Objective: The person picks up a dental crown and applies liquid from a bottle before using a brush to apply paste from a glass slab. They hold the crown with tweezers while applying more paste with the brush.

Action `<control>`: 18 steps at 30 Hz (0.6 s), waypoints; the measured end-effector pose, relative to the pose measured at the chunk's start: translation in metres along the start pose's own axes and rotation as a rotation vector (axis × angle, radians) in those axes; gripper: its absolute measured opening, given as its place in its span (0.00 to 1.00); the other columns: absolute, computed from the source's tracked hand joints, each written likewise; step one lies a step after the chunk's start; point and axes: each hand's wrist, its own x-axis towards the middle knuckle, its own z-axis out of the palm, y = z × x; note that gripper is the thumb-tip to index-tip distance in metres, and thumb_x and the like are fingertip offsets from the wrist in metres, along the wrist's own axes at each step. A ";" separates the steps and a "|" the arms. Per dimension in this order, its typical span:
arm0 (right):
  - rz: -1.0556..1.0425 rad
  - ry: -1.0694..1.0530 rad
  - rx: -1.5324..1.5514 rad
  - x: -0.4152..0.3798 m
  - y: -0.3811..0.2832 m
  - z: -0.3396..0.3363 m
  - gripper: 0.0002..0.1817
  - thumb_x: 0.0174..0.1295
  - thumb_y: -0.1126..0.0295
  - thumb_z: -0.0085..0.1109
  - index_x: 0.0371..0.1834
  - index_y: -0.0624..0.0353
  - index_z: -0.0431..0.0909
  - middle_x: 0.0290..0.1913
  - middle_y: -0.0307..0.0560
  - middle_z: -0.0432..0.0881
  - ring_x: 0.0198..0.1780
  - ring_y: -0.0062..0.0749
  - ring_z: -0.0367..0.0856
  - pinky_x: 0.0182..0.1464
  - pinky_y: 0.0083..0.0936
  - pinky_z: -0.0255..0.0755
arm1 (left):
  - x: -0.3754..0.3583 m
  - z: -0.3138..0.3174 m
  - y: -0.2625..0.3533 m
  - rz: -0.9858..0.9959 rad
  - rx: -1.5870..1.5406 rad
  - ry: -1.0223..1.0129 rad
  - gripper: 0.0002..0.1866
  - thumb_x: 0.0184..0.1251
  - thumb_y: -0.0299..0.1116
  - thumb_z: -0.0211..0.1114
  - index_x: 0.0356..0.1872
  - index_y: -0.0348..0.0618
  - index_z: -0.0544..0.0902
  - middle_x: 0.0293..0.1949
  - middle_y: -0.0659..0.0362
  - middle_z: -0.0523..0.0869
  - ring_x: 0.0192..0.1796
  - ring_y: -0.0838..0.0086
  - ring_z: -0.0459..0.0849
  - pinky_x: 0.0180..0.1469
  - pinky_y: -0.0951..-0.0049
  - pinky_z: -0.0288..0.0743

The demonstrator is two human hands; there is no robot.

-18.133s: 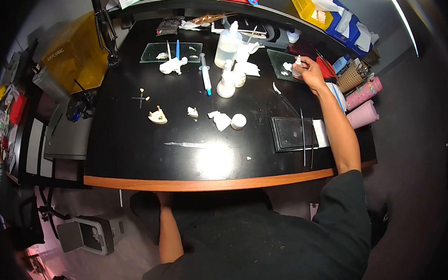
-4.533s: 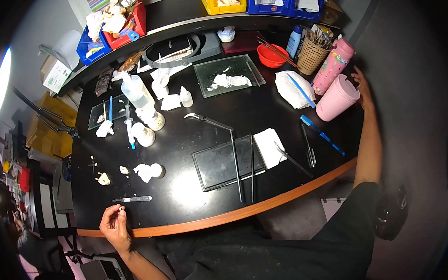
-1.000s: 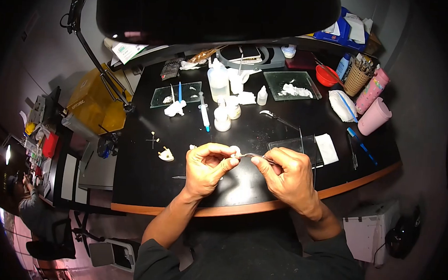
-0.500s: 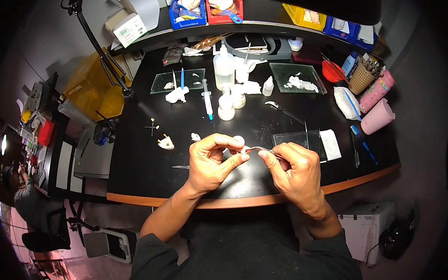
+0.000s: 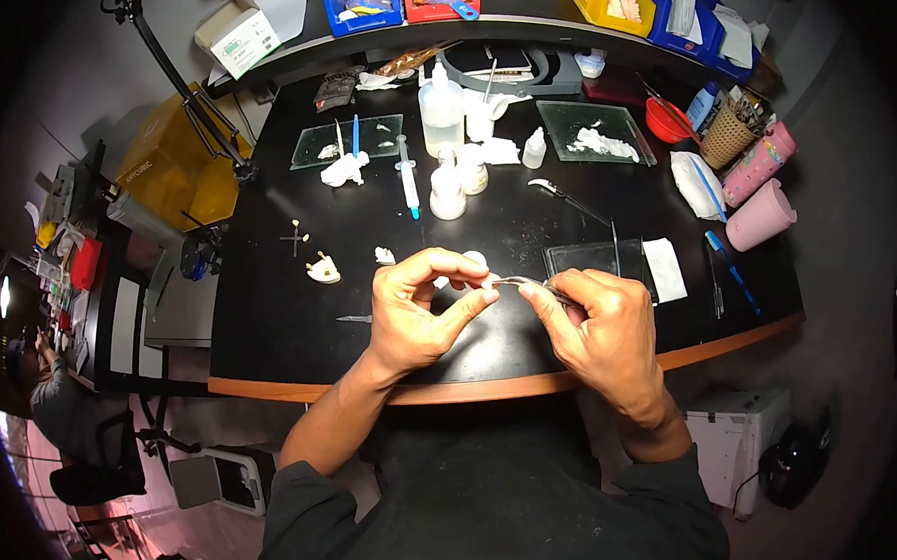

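My left hand (image 5: 414, 309) is closed in a pinch, thumb and forefinger holding a small whitish piece (image 5: 489, 282) too tiny to name. Curved metal tweezers (image 5: 518, 281) are gripped in my right hand (image 5: 604, 327), their tips meeting that piece at my left fingertips. Both hands hover over the near middle of the black table (image 5: 485, 357). Just behind the left fingers lies a round white object (image 5: 475, 257), partly covered. Left of the hands sit a small dental model (image 5: 323, 269) and a smaller white piece (image 5: 384, 256).
Glass slabs (image 5: 603, 135) with white material lie at the back. Bottles (image 5: 442, 115), small jars (image 5: 448, 195) and a syringe (image 5: 408, 178) stand or lie mid-table. A pink cup (image 5: 762, 216) is at the right. At far left, another person (image 5: 67, 414) sits at a bench.
The view has shifted slightly, so the table items appear higher and further left. My hands stay together, and the tweezers' tips remain at the small piece.
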 end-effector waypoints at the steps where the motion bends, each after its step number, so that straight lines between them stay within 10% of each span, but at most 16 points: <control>1: 0.001 -0.003 -0.008 0.000 0.000 0.000 0.17 0.58 0.59 0.73 0.22 0.60 0.81 0.15 0.48 0.73 0.16 0.41 0.75 0.19 0.36 0.63 | 0.001 0.000 0.000 0.011 0.023 0.011 0.13 0.54 0.14 0.74 0.41 0.32 0.84 0.38 0.53 0.88 0.40 0.76 0.86 0.46 0.77 0.79; 18: 0.059 -0.117 0.041 0.001 0.000 0.000 0.12 0.60 0.64 0.67 0.31 0.64 0.86 0.17 0.51 0.78 0.19 0.44 0.79 0.23 0.37 0.69 | 0.002 -0.004 0.003 0.003 0.147 -0.058 0.13 0.55 0.15 0.73 0.42 0.33 0.85 0.38 0.54 0.89 0.40 0.77 0.85 0.46 0.79 0.77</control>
